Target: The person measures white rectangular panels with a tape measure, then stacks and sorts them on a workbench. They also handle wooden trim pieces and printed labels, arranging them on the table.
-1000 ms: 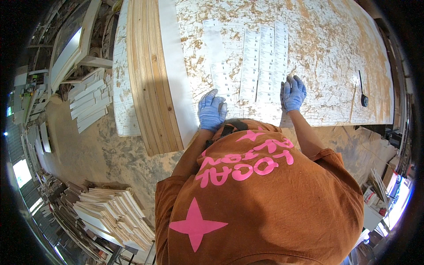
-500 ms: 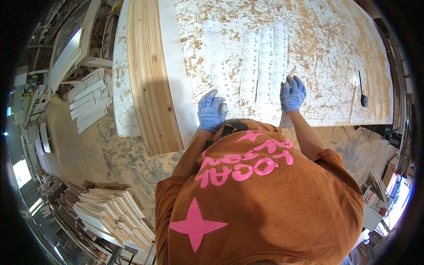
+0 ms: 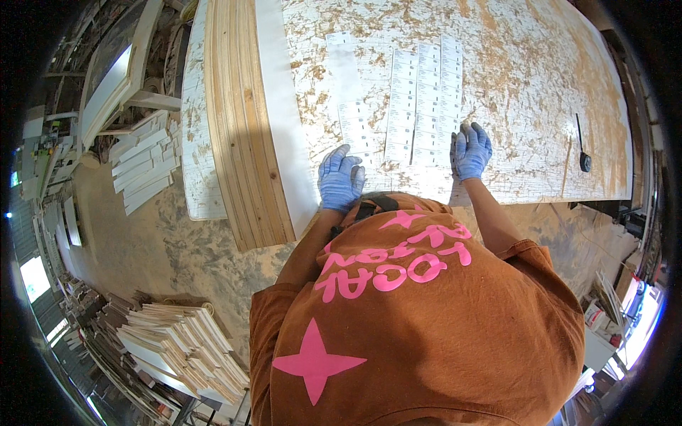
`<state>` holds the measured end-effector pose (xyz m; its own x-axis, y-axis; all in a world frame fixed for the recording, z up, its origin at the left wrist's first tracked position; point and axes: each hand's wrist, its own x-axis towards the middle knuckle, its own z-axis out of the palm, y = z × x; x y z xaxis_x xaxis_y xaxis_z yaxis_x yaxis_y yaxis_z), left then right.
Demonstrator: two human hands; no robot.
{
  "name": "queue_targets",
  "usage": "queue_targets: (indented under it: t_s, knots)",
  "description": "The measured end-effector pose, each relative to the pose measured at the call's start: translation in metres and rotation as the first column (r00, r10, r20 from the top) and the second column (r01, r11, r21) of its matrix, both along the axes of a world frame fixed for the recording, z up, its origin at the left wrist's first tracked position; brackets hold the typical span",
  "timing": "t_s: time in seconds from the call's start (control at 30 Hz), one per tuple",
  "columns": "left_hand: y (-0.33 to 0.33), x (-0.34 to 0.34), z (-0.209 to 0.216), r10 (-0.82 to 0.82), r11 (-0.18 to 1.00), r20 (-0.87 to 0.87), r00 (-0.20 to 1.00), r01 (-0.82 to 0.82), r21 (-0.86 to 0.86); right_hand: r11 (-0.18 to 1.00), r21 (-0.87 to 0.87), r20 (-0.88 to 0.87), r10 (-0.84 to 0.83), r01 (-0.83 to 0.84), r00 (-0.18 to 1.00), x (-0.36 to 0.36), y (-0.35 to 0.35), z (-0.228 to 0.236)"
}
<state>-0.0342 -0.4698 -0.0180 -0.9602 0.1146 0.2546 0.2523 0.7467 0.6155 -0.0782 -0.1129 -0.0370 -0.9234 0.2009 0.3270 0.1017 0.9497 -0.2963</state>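
Covering the lower half of the view, the person's orange shirt hides both elbows and the near edge of the desk, a big white board strewn with sawdust. The left hand and right hand, both in blue gloves, lie flat with fingers spread, holding nothing, pressed on the near ends of the white strips laid side by side mid-desk. The marks on the strips are too small to make out. Nothing has shifted since half a second ago
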Motion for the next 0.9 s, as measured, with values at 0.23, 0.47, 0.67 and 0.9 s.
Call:
queue_targets:
  t_s: [0.23, 0.47, 0.67, 0.9]
  knots:
    - [-0.0002, 0.0002, -0.0012, -0.002, 1.0, -0.011, 1.0, 0.002, -0.006, 1.0, -0.003, -0.007, 0.0, 0.0, 1.0, -0.0001, 0.0, -0.0005]
    - [-0.0002, 0.0002, 0.0023, -0.005, 1.0, 0.004, 1.0, 0.005, 0.001, 1.0, -0.01, -0.037, 0.014, -0.014, 0.999, -0.0002, -0.0017, 0.0029]
    - [-0.0005, 0.0003, 0.0024, -0.011, 1.0, 0.016, 1.0, 0.011, -0.006, 1.0, -0.016, -0.029, 0.01, -0.011, 1.0, -0.0003, -0.0002, 0.0005]
    - [0.0001, 0.0008, 0.0022, 0.0, 1.0, 0.031, 1.0, 0.001, -0.016, 1.0, -0.012, 0.008, -0.006, 0.006, 1.0, 0.0004, -0.0003, 0.0]
